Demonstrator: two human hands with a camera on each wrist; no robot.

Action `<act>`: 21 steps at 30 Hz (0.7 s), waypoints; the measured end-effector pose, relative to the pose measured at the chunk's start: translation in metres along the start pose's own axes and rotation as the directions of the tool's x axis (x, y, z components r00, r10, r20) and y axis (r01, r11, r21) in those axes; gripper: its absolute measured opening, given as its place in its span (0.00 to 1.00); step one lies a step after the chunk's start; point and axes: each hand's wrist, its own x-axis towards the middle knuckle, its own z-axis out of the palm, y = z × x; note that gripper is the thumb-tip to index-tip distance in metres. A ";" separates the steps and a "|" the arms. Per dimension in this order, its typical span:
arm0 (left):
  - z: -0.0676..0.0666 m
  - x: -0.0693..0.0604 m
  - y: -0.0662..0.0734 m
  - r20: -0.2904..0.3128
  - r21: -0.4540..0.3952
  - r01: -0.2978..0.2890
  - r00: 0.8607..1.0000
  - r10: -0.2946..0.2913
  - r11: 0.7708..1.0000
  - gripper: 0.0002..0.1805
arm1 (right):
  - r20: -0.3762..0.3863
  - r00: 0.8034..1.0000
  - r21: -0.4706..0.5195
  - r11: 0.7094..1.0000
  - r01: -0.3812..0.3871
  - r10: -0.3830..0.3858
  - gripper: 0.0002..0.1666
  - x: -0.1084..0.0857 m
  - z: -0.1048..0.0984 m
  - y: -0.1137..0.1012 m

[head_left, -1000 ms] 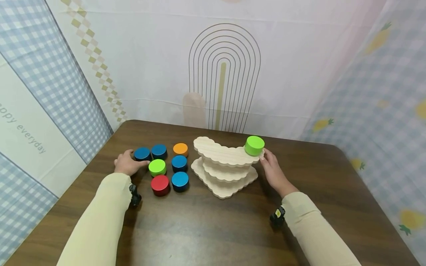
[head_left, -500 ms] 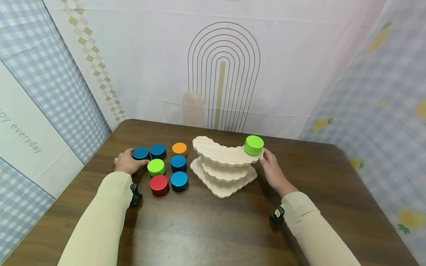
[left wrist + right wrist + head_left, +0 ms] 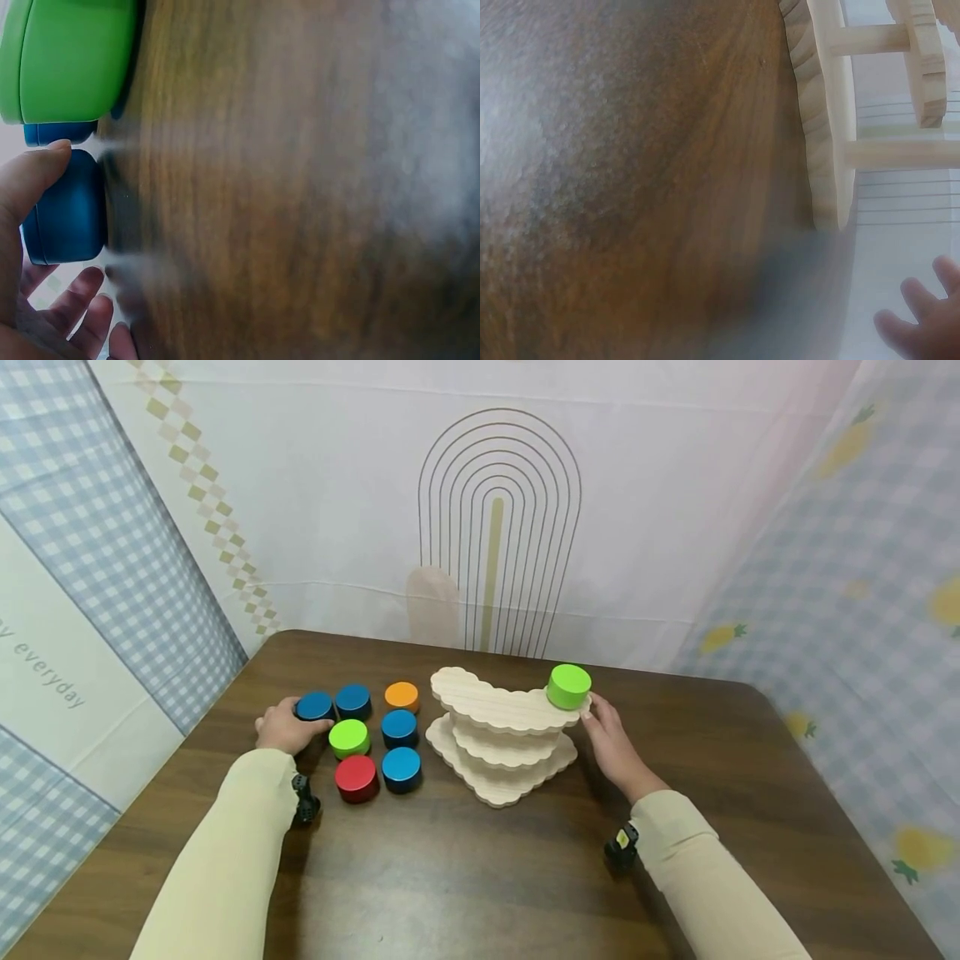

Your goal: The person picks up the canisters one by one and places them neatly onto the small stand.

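Observation:
My left hand holds a dark blue round block at the far left of the group, its thumb on the near side. In the left wrist view the thumb touches this blue block, with the other fingers curved below it. A pale wooden tiered stand with scalloped edges rises mid-table. My right hand grips the right end of its top tier, the thumb in front. On that end sits a green round block. The right wrist view shows several fingertips near the stand; the grip itself is out of frame.
Close to my left hand are another green block, a red one and an orange one. More blue blocks stand among them. All rest on the dark wooden table. Patterned cloths hang behind and at both sides.
The head view has shifted slightly, so everything appears a little further left. Both hands, the blocks and the stand keep their places relative to each other.

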 end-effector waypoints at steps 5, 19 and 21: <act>-0.001 -0.001 0.001 -0.021 -0.010 -0.006 1.000 0.006 1.000 0.40 | 0.001 1.000 0.003 1.000 0.003 -0.003 0.34 0.000 0.000 0.001; -0.011 -0.002 0.000 -0.100 -0.021 -0.030 0.995 0.027 0.999 0.40 | 0.003 1.000 0.018 1.000 0.001 -0.001 0.34 -0.001 0.001 0.000; -0.014 -0.003 0.004 -0.105 -0.041 -0.022 0.994 0.018 0.999 0.40 | 0.004 1.000 0.017 1.000 -0.001 0.001 0.34 -0.001 0.001 0.000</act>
